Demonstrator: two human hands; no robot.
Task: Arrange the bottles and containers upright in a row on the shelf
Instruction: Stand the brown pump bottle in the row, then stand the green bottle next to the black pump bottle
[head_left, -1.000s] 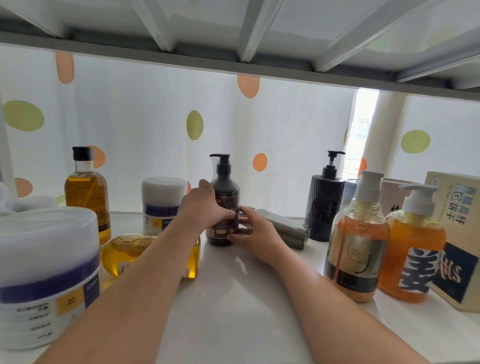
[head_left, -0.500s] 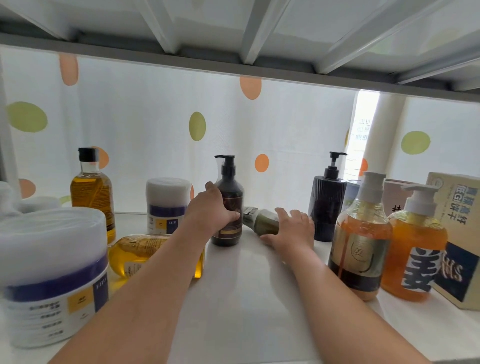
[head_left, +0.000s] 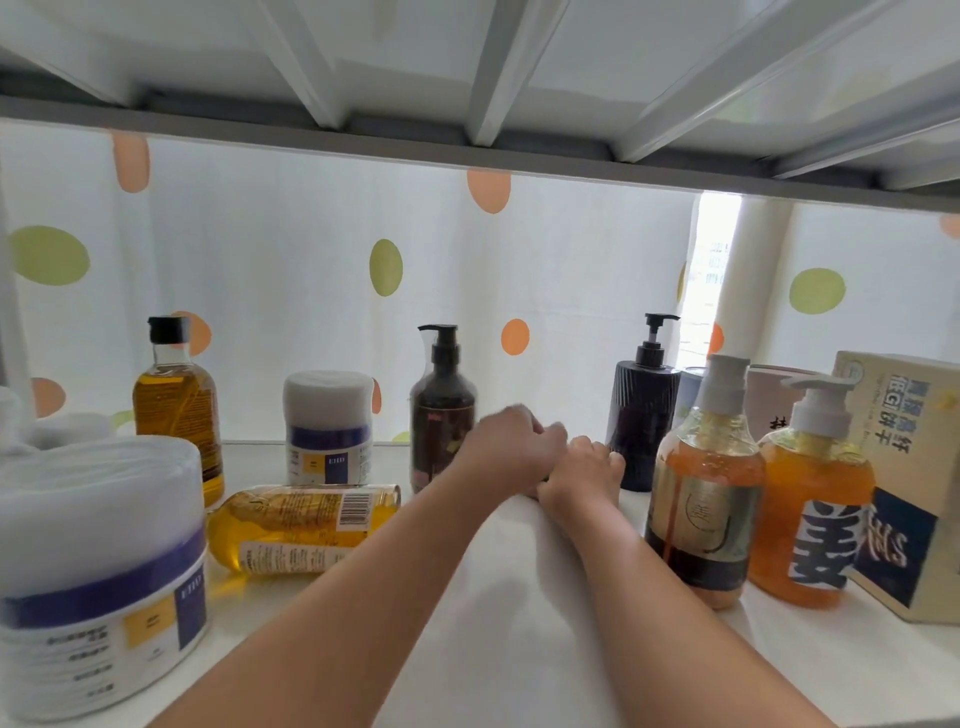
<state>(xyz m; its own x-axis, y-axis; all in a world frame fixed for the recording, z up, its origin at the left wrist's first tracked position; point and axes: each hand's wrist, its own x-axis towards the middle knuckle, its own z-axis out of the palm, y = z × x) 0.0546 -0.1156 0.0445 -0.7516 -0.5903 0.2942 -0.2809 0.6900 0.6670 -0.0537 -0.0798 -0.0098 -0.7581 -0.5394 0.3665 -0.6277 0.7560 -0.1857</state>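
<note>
My left hand (head_left: 511, 449) and my right hand (head_left: 584, 470) meet at the back middle of the white shelf (head_left: 519, 597), fingers curled over a lying grey-green bottle that they almost wholly hide. Just left of them a dark brown pump bottle (head_left: 441, 415) stands upright, free of my hands. A black pump bottle (head_left: 641, 415) stands upright to the right. A yellow oil bottle (head_left: 301, 525) lies on its side at front left. Another oil bottle (head_left: 176, 405) and a small white jar (head_left: 327, 426) stand behind it.
A large white jar (head_left: 98, 561) stands at the near left. Two orange pump bottles (head_left: 706, 493) (head_left: 815, 509) stand at the right, with a cardboard box (head_left: 909, 467) and a pink cup (head_left: 769, 400) behind. A dotted curtain closes the back; shelf beams hang low overhead.
My left hand let go of the dark brown pump bottle and moved right, joining my right hand over the lying grey-green bottle. The brown bottle stays upright.
</note>
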